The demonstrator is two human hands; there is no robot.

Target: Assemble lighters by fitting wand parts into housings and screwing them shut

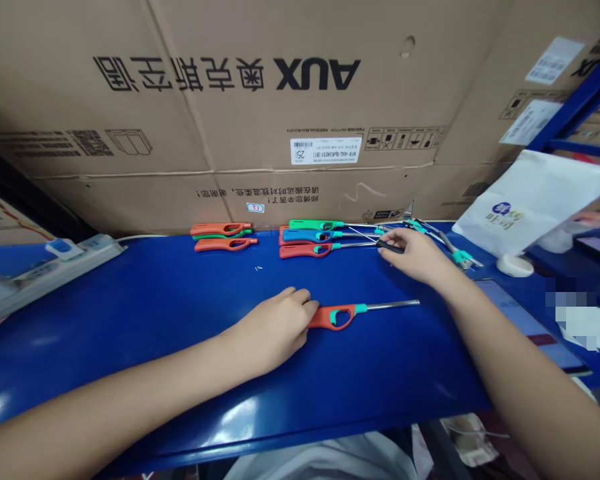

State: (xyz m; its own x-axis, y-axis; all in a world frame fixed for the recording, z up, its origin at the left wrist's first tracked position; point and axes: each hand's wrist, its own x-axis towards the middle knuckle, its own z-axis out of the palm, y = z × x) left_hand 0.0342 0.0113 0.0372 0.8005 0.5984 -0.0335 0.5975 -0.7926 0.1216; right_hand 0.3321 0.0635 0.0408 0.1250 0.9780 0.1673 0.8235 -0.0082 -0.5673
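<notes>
My left hand (283,327) is closed around the handle of an orange long-necked lighter (336,317). Its metal tube points right, above the blue table. Farther back, my right hand (415,253) pinches the black handle of a thin screwdriver (390,247), whose slim shaft points left. That shaft crosses over lighters lying side by side: a green lighter (313,225), a blue lighter (305,235) and a red lighter (307,250). Beyond my right wrist lie several metal tubes with teal parts (463,259). Lighter bodies without tubes, orange (223,245) and green, rest at the back left.
A large cardboard box (260,107) stands behind the blue table (205,293). At left is a power strip (65,267). On the right are a white paper bag (530,207), a small white round object (515,265) and a flat screen-like device (520,320).
</notes>
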